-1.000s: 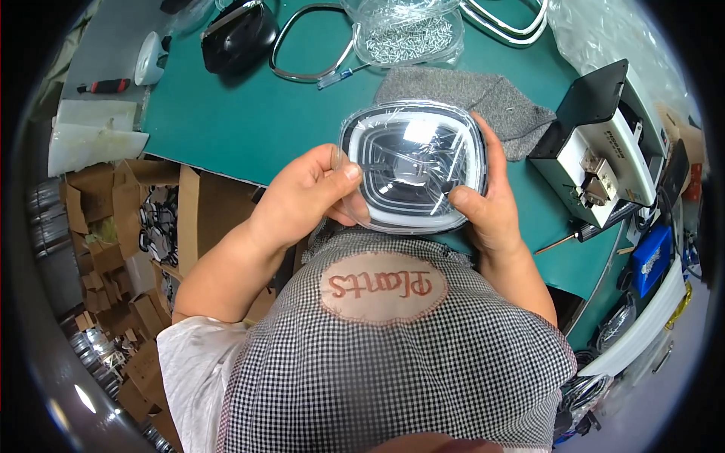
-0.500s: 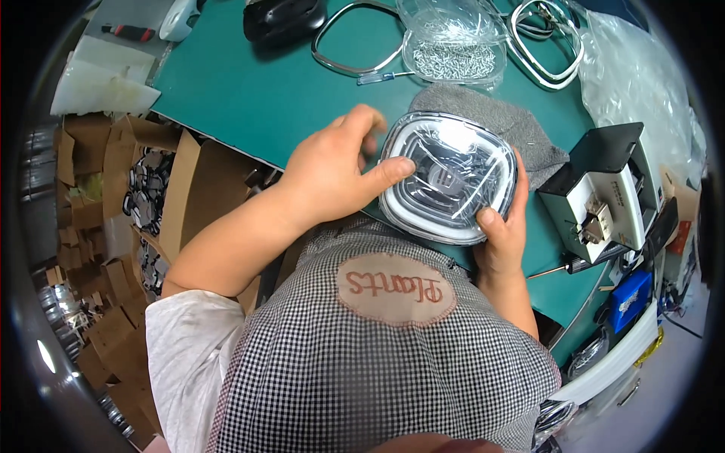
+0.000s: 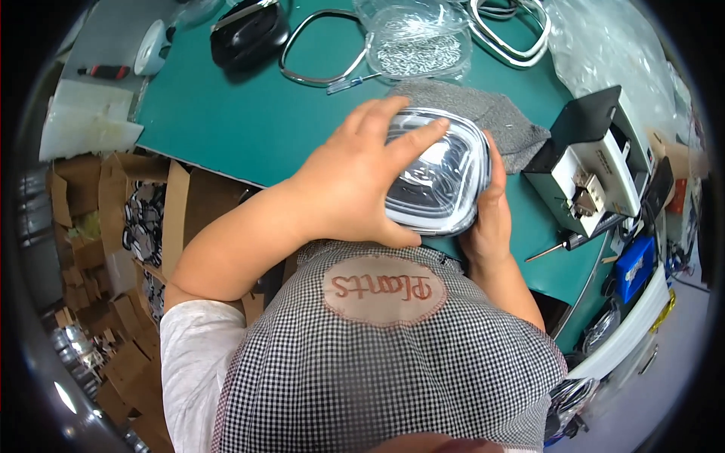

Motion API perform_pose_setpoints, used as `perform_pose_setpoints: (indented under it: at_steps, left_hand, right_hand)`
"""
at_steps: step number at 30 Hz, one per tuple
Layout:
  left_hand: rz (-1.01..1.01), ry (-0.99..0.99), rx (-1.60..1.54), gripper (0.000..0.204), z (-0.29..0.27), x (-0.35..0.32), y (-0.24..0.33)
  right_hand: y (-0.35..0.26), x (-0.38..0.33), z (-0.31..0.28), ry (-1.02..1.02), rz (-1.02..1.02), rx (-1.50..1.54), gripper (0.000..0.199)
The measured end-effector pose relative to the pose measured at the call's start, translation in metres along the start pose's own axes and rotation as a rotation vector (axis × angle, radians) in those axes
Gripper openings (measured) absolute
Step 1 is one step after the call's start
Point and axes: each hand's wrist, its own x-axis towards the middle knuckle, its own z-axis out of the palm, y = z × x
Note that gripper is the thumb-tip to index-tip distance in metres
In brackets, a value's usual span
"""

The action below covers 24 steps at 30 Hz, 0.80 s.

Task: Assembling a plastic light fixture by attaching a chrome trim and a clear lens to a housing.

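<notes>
Close to my apron I hold a rounded-square lamp [image 3: 442, 174] with a glossy clear cover and black and white rims. My left hand [image 3: 361, 170] reaches over its left side, the thumb at the near edge and the other fingers across the top and far edge. Against its right side my right hand [image 3: 489, 215] is closed, fingers along the edge. Bright reflections hide much of the inside. Just beyond the lamp lies a grey cloth [image 3: 491, 113] on the green table [image 3: 219, 121].
A box of small screws [image 3: 419, 54], a screwdriver [image 3: 351, 83], a chrome ring [image 3: 291, 57] and a black housing [image 3: 249, 38] lie at the back. To the right stand a black-and-white device [image 3: 596, 170] and another screwdriver [image 3: 563, 245]. Cardboard boxes [image 3: 177, 211] fill the left side.
My left hand has moved from the lamp's left edge to spread over its left part and far edge. My right hand keeps its hold. The view has shifted a little.
</notes>
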Motion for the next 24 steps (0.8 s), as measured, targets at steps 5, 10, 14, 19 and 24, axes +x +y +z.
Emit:
perform_pose_setpoints:
  at_steps: [5, 10, 14, 19, 24]
  left_hand:
    - [-0.081, -0.028, 0.037, 0.119, -0.004, 0.0, 0.005]
    - [-0.079, -0.049, 0.073, 0.117, -0.016, 0.003, 0.01]
    - [-0.141, -0.105, 0.015, 0.116, -0.021, 0.004, 0.006]
    - [-0.022, 0.015, 0.327, 0.117, -0.02, -0.005, 0.019]
    - [-0.224, -0.134, -0.065, 0.117, -0.029, 0.002, -0.012]
  right_hand:
    - [-0.003, 0.003, 0.005, 0.008, 0.073, 0.218, 0.087]
    - [0.0, 0.003, 0.001, -0.006, 0.116, 0.454, 0.078]
    - [0.004, 0.001, 0.0, -0.047, 0.11, 0.491, 0.077]
    - [0.008, 0.003, -0.004, -0.049, 0.144, 0.491, 0.073]
    - [0.009, 0.002, -0.006, -0.06, 0.157, 0.517, 0.075]
